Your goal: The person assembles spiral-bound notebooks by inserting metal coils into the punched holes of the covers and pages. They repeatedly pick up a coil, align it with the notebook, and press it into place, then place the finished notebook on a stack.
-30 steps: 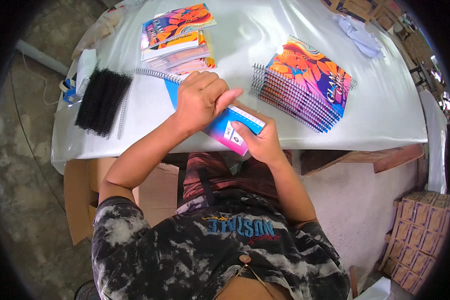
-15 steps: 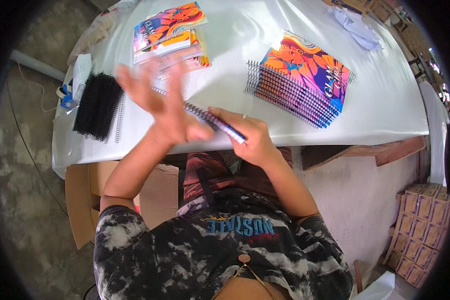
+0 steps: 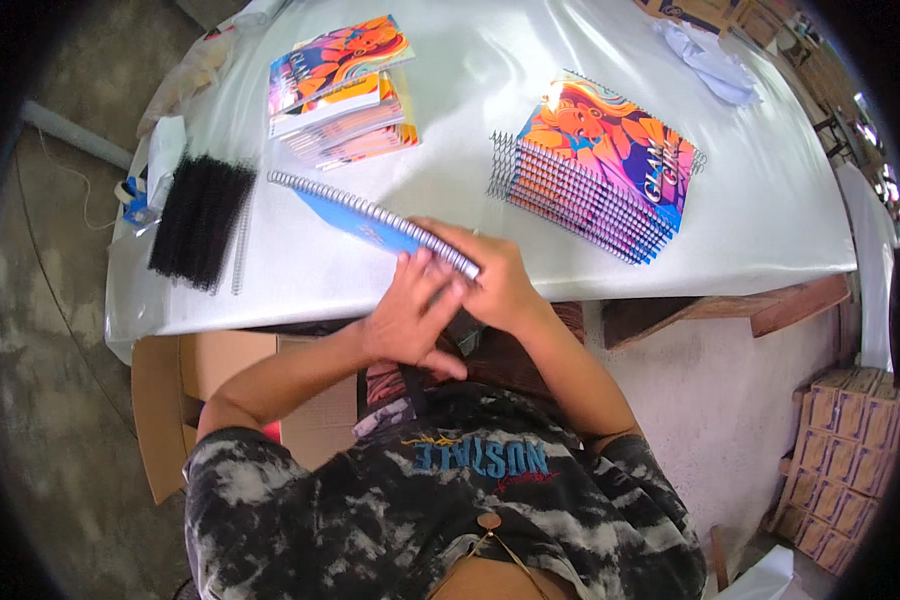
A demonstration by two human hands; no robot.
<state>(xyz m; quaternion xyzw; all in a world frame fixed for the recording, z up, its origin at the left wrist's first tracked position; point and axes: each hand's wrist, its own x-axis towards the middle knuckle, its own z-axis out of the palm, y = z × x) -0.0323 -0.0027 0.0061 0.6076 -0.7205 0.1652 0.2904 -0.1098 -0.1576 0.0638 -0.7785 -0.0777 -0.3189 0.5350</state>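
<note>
A spiral notebook [image 3: 355, 222] with a blue cover is held on edge over the front of the table, its wire spine facing up. My right hand [image 3: 498, 278] is closed round its near right end, thumb along the spine. Below that end is my left hand [image 3: 415, 312], slightly blurred, with its fingers apart and their tips at the notebook's lower edge. Whether those tips press on the cover I cannot tell. To the right lies a fanned stack of spiral notebooks [image 3: 610, 165] with bright illustrated covers. A pile of black spiral coils [image 3: 202, 222] lies at the left.
At the back left sits a stack of colourful covers and page blocks [image 3: 345, 90]. A tape roll [image 3: 130, 195] is by the table's left edge. Crumpled white plastic [image 3: 708, 62] lies at the far right. An open cardboard box [image 3: 230, 365] stands below the table, and stacked cartons [image 3: 840, 465] stand at lower right.
My left hand has come down and right, from above the coil end to the notebook's near end. The notebook has turned so its blue cover shows. My right hand keeps its grip.
</note>
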